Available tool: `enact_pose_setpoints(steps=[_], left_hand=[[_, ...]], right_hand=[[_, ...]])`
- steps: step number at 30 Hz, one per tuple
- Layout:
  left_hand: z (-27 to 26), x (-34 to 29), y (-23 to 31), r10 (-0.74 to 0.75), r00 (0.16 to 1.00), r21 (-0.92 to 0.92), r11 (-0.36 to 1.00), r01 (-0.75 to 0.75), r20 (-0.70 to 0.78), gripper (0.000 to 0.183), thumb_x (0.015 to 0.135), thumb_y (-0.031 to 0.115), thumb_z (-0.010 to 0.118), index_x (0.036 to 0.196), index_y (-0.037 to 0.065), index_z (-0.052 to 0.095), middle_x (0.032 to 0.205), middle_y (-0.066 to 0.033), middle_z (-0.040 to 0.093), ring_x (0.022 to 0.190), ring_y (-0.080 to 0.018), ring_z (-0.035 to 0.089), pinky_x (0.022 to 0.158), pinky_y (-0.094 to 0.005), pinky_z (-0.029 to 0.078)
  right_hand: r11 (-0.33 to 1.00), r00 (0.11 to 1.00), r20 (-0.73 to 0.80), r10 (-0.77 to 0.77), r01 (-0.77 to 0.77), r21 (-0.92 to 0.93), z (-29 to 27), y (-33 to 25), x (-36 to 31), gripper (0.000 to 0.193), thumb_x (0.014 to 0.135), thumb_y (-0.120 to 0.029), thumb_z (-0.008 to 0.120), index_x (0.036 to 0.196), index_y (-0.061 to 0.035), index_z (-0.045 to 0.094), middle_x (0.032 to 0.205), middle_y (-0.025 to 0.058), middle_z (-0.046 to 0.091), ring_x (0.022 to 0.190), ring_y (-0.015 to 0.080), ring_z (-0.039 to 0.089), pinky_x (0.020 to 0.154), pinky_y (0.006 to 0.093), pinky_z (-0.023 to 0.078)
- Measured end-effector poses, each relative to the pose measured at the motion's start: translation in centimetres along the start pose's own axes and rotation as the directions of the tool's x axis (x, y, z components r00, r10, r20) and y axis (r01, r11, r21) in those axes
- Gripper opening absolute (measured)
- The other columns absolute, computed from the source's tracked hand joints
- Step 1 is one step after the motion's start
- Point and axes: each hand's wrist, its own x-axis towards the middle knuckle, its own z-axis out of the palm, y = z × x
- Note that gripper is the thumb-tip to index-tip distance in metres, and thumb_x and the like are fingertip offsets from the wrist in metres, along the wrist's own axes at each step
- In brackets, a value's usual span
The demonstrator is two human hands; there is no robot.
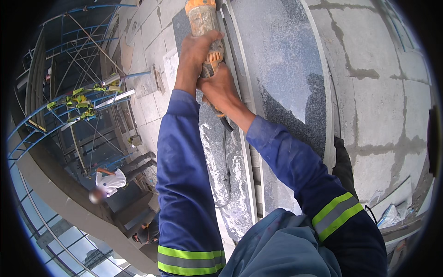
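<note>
A dusty orange and grey corded power tool (203, 21), shaped like an angle grinder, extends past the top edge, so its working end is hidden. My left hand (191, 57) wraps around the middle of its body. Just behind, my right hand (221, 87) is closed around the rear handle. The black cord (226, 159) trails from the handle over a speckled dark stone slab (237, 171) smeared with white dust. Right beside that slab lies another grey stone slab (286, 46), partly wet or shaded, with a pale edge.
Blue scaffolding (60, 115) with yellow-green straps (78, 99) stands to the left. A person in a white shirt (110, 182) is beyond it, and another person (146, 233) is lower down. Grey paving slabs (376, 111) extend on the right, with a clear plastic bag (392, 214) nearby.
</note>
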Motion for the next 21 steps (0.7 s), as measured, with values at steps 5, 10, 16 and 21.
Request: enact_pose_setpoints(steps=[5, 10, 16, 21], left_hand=[[0.2, 0.1, 0.5, 0.008, 1.000, -0.004, 1.000, -0.008, -0.013, 0.059, 0.087, 0.030, 0.093, 0.129, -0.008, 0.077, 0.107, -0.0153, 0.081, 0.086, -0.0258, 0.079, 0.078, -0.0403, 0.065], [0.2, 0.6, 0.3, 0.008, 1.000, -0.007, 1.000, -0.008, -0.020, 0.063, 0.085, 0.030, 0.094, 0.131, -0.009, 0.076, 0.108, -0.0159, 0.080, 0.086, -0.0261, 0.079, 0.078, -0.0405, 0.066], [0.2, 0.4, 0.4, 0.007, 1.000, -0.007, 1.000, -0.007, -0.017, 0.063, 0.086, 0.030, 0.094, 0.132, -0.009, 0.075, 0.108, -0.0160, 0.080, 0.085, -0.0265, 0.079, 0.077, -0.0407, 0.066], [0.1, 0.6, 0.3, 0.021, 1.000, -0.019, 1.000, -0.021, -0.009, 0.062, 0.086, 0.030, 0.094, 0.131, -0.008, 0.076, 0.108, -0.0149, 0.080, 0.085, -0.0262, 0.079, 0.077, -0.0403, 0.065]], right_hand=[[1.000, 1.000, -0.004, -0.023, 0.023, -0.007, -0.1, 0.0, 0.6, 0.019, 0.095, -0.001, 0.082, 0.107, 0.0037, 0.068, 0.083, 0.0108, 0.074, 0.057, 0.0216, 0.071, 0.046, 0.0376, 0.052], [0.999, 1.000, 0.003, -0.026, 0.026, -0.021, -0.1, 0.5, 0.9, 0.020, 0.096, -0.001, 0.083, 0.109, 0.0041, 0.068, 0.082, 0.0106, 0.074, 0.057, 0.0212, 0.072, 0.046, 0.0372, 0.053], [0.999, 1.000, -0.006, -0.024, 0.024, -0.041, 0.0, 0.5, 1.0, 0.023, 0.095, -0.002, 0.084, 0.110, 0.0044, 0.067, 0.083, 0.0110, 0.074, 0.057, 0.0218, 0.072, 0.046, 0.0376, 0.053], [0.999, 1.000, -0.023, 0.000, 0.000, -0.041, 0.1, 0.3, 1.3, 0.026, 0.094, -0.003, 0.085, 0.109, 0.0058, 0.066, 0.083, 0.0127, 0.075, 0.057, 0.0225, 0.072, 0.047, 0.0382, 0.054]])
